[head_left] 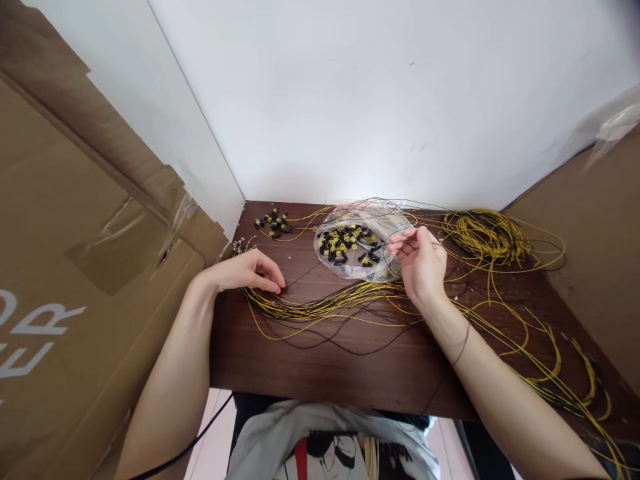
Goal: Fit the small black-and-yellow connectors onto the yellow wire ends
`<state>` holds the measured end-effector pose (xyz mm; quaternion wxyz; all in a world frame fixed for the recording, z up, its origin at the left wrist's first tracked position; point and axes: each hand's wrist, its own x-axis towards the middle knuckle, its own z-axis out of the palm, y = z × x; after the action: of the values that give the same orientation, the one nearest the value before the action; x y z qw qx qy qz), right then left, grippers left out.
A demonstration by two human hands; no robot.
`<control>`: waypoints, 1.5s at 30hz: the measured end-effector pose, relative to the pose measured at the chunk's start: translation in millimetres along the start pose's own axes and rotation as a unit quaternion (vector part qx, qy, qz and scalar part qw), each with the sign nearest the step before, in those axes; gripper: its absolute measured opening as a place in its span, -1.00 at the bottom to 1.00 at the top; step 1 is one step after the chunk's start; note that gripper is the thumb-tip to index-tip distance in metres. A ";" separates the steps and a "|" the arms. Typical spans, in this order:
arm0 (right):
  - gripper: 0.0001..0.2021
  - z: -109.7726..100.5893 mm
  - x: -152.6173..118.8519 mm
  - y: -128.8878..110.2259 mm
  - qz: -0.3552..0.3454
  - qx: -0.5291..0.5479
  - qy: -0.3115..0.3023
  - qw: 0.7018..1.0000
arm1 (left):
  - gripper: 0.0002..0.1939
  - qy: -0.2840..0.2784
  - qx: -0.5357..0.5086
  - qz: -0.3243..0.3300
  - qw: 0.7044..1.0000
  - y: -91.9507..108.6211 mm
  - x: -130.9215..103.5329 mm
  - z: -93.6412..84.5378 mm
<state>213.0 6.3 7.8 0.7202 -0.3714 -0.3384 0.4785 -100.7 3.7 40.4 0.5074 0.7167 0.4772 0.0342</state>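
My left hand (253, 270) is above the left end of a bundle of yellow and black wires (320, 307), its thumb and fingertips pinched together. A thin black wire (304, 273) runs from those fingertips to the right, towards the clear bag. My right hand (423, 267) is raised by the bag's right side with its fingers curled, and a thin dark wire passes across them. Small black and yellow connectors (345, 241) lie in the clear plastic bag (357, 272) between my hands.
More connectors (274, 222) with wires attached lie at the back left of the brown table (310, 373). A coil of yellow and black wire (487, 237) sits at the back right, with loose strands nearer me. Cardboard (90, 220) stands on the left, another sheet (590, 253) on the right.
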 end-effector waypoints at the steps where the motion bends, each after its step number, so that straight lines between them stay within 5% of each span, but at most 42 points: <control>1: -0.75 0.2 -0.2 -0.3 0.000 0.000 0.000 1.000 | -0.72 -0.001 0.003 -0.003 1.000 0.2 -0.3 -0.2; 10: -0.77 0.4 -0.3 -1.1 0.004 0.001 -0.002 1.000 | -0.70 0.007 -0.023 -0.013 1.000 4.1 -5.0 -0.6; 22: -0.77 2.8 -1.0 -2.7 0.010 -0.007 0.006 1.000 | -0.73 -0.077 0.008 -0.090 0.993 -0.5 -3.3 4.7; 29: -0.78 2.5 -0.4 -2.1 0.009 -0.006 0.003 1.000 | -0.79 -0.095 0.029 -0.055 0.994 -0.9 -2.3 5.2; 39: -0.77 1.5 -0.7 -1.7 0.012 -0.016 -0.004 1.000 | -0.81 -0.066 -0.050 -0.035 0.996 2.3 -8.9 2.6; 45: -0.76 2.3 -1.8 -1.8 0.016 -0.024 -0.009 1.000 | -0.86 0.037 -0.026 0.022 0.999 10.8 -7.7 2.5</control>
<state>211.3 4.6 10.2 0.7001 -0.3892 -0.3502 0.4855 -96.6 -3.9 50.7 0.5070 0.7119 0.4785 0.0843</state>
